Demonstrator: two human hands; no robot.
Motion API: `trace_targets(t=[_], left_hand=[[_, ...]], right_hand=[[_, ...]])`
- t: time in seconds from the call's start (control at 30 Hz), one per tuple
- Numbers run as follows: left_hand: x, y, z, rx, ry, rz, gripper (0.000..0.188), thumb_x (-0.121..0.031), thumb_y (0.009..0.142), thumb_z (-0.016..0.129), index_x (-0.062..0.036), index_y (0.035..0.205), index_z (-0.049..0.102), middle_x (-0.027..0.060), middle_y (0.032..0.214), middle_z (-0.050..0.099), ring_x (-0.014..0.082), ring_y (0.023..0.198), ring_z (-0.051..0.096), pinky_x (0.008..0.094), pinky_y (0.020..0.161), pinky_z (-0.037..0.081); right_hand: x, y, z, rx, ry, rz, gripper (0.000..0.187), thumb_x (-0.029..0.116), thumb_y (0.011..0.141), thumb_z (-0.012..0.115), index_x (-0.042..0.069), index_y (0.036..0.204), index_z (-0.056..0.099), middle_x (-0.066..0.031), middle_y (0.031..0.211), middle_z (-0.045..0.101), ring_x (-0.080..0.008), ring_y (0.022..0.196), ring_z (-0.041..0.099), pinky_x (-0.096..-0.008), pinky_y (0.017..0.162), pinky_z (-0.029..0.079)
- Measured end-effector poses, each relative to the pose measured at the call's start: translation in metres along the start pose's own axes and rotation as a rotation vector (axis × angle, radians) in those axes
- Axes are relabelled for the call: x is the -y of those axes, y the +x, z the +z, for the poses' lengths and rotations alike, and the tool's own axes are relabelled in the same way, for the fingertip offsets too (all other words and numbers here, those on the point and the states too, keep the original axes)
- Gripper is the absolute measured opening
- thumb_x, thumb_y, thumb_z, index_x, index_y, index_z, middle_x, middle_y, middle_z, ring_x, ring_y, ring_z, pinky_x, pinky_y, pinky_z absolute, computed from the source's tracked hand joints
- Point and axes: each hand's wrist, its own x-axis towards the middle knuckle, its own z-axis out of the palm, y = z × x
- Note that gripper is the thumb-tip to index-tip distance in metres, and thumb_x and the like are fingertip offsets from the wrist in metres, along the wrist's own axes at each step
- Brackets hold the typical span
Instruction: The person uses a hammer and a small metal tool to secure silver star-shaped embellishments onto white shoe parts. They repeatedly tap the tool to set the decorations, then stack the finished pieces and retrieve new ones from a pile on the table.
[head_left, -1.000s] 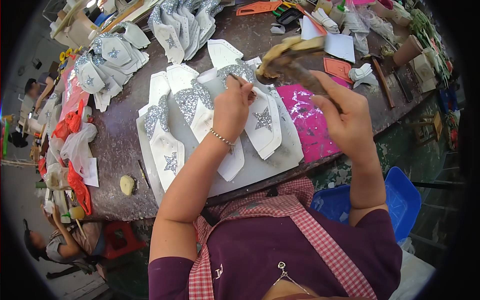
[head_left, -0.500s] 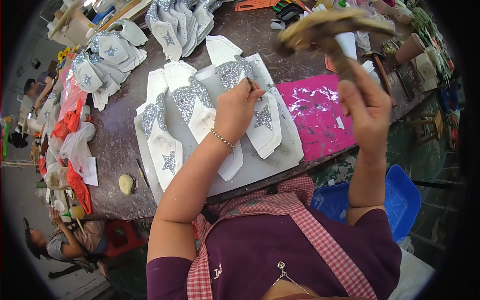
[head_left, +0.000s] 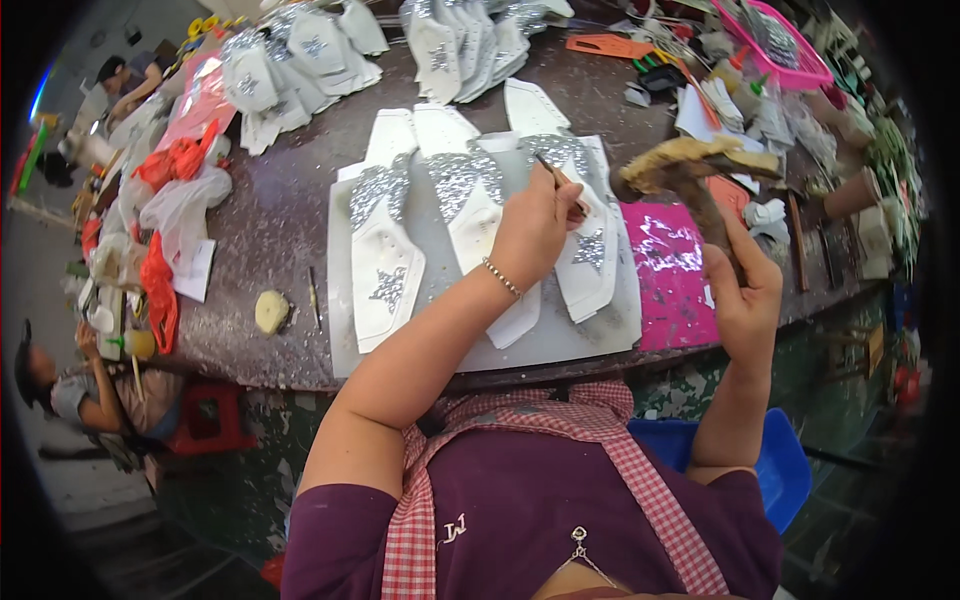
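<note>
My left hand point(head_left: 538, 228) is closed around a thin dark punch point(head_left: 545, 163), which stands tilted over the rightmost white shoe upper point(head_left: 588, 283); its lower tip is hidden. My right hand point(head_left: 747, 300) grips a hammer point(head_left: 695, 168) by its handle. The hammer's head is wrapped in worn tan material and hangs to the right of my left hand. Two more uppers, a middle one point(head_left: 468, 215) and a left one point(head_left: 380, 262), lie alongside. All have silver glitter panels, and glitter stars show on the left and right ones. They rest on a pale board point(head_left: 345, 325).
Stacks of glittery uppers point(head_left: 445, 60) lie at the back. A magenta sheet point(head_left: 672, 318) sits right of the board; a yellowish lump point(head_left: 271, 312) and a pen-like stick point(head_left: 314, 300) lie left. Below the table edge is a blue bin point(head_left: 785, 470). Two other people sit at left.
The hammer has come down from a raised spot toward my left hand's level. My left hand stays on the right upper with the punch. The whole view has shifted, so the table appears farther right.
</note>
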Motion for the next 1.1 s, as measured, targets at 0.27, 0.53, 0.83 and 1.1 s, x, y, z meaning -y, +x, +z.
trace_targets(t=[0.27,0.53,0.83,1.1], left_hand=[[-0.012,-0.070,-0.194,-0.527,0.259,-0.020,0.023,-0.026,0.100,0.058,-0.0043,0.105,0.063,0.0081,0.074,0.070,0.0159,0.072,0.069,0.0305,0.065,0.054],[0.065,-0.125,-0.254,-0.365,1.078,-0.319,0.031,-0.033,0.088,0.068,-0.0057,0.102,0.067,0.0171,0.086,0.072,0.0392,0.083,0.068,0.0470,0.075,0.053],[0.078,-0.142,-0.254,-0.457,1.267,-0.384,0.025,-0.027,0.094,0.061,-0.0019,0.095,0.061,0.0183,0.093,0.066,0.0356,0.086,0.068,0.0468,0.071,0.053],[0.036,-0.131,-0.242,-0.756,0.893,-0.050,0.019,-0.012,0.093,0.063,0.0013,0.106,0.062,0.0187,0.098,0.069,0.0331,0.081,0.069,0.0413,0.068,0.054]], right_hand=[[-0.040,-0.031,0.011,0.006,0.132,0.252,0.038,0.008,0.097,0.060,-0.001,0.134,0.058,0.0025,0.078,0.056,-0.0032,0.066,0.046,-0.0185,0.056,0.036],[-0.035,-0.029,0.043,0.089,0.190,0.231,0.043,0.013,0.098,0.062,-0.001,0.138,0.054,0.0028,0.080,0.056,-0.0035,0.065,0.047,-0.0183,0.054,0.036],[-0.011,-0.027,0.069,0.147,0.158,0.203,0.040,0.010,0.097,0.061,-0.003,0.135,0.056,0.0014,0.080,0.059,-0.0037,0.064,0.048,-0.0193,0.055,0.038],[-0.001,-0.029,0.078,0.232,0.178,0.169,0.039,0.009,0.096,0.063,-0.004,0.132,0.058,0.0000,0.080,0.061,-0.0041,0.065,0.050,-0.0195,0.056,0.039]])
